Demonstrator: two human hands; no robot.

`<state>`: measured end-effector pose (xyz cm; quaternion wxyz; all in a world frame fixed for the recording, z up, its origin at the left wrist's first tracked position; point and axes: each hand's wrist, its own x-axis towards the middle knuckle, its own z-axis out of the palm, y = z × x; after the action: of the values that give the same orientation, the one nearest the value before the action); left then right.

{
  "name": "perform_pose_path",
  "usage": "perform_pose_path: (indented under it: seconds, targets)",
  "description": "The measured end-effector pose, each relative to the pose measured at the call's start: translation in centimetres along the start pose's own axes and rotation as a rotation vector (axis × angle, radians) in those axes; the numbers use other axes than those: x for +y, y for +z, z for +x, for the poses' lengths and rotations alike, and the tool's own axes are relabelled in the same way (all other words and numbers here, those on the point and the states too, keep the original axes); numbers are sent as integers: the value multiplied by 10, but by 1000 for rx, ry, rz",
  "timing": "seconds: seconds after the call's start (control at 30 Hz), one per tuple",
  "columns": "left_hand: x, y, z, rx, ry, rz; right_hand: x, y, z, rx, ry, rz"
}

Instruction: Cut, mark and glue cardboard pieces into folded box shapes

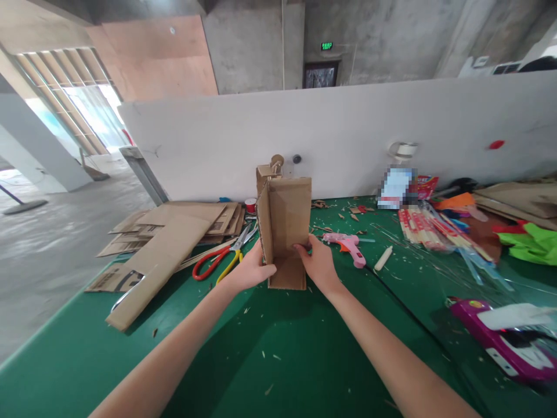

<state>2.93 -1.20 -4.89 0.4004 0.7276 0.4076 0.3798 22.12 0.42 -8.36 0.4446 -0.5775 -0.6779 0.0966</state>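
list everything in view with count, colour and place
table: 1, green, foreground
partition: 1, white, behind table
cardboard structure: 1, brown, table centre
cardboard sheets: several, brown, table's left and far right
scissors: 1 pair, red and yellow handles, left of structure
spool: 1, red and white, behind scissors
glue gun: 1, pink, right of structure
stick: 1, whitish, right of glue gun
phone-like object: 1, pixelated bluish-white, near partition
wrapped sticks: bundle, red and white, right
crumpled material: heap, bright green, far right
device: 1, magenta and white, near right
exit sign: 1, green, rear wall
door: 1, dark, rear wall
left hand: 1, bare, on structure's left side
right hand: 1, bare, on structure's right side
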Motion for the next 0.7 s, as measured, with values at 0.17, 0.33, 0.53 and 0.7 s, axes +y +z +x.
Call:
perform_pose_path:
  seconds: [0.17,0.33,0.53,0.7]
  targets:
    - [-7,3,1,68,17,61,0,1,-2,9,-12,-12]
    - [-4,1,2,33,18,98,1,-1,-1,-16,-17,-7]
    - [-2,-4,4,-1,61,145,6,-17,3,-197,-72,-32]
    - [-5,-6,3,33,21,92,-3,-56,7,-241,-58,-194]
